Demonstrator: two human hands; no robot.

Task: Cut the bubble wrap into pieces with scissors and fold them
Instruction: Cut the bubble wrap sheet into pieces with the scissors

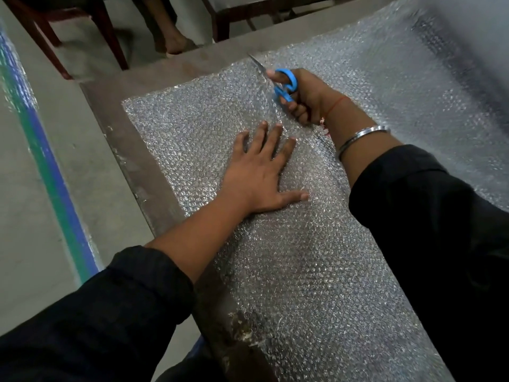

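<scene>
— What is lying on the brown table (154,150)?
— Bubble wrap (316,271), spreading from lower centre to upper right.
— And the hands?
— The left hand (261,172) is pressing flat on the wrap, fingers spread. The right hand (305,97) is gripping blue-handled scissors (283,84), blades pointing toward upper centre, beyond them chair legs (110,34).

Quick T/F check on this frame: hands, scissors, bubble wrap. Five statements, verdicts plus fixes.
1. The right hand grips blue-handled scissors. True.
2. The left hand pinches a corner of the bubble wrap. False: it lies flat, fingers spread, pressing the sheet down.
3. The scissor blades point away from the person. True.
4. The bubble wrap lies on the floor. False: it lies on a brown table.
5. The right wrist is bare. False: it wears a metal bangle and a red thread.
</scene>
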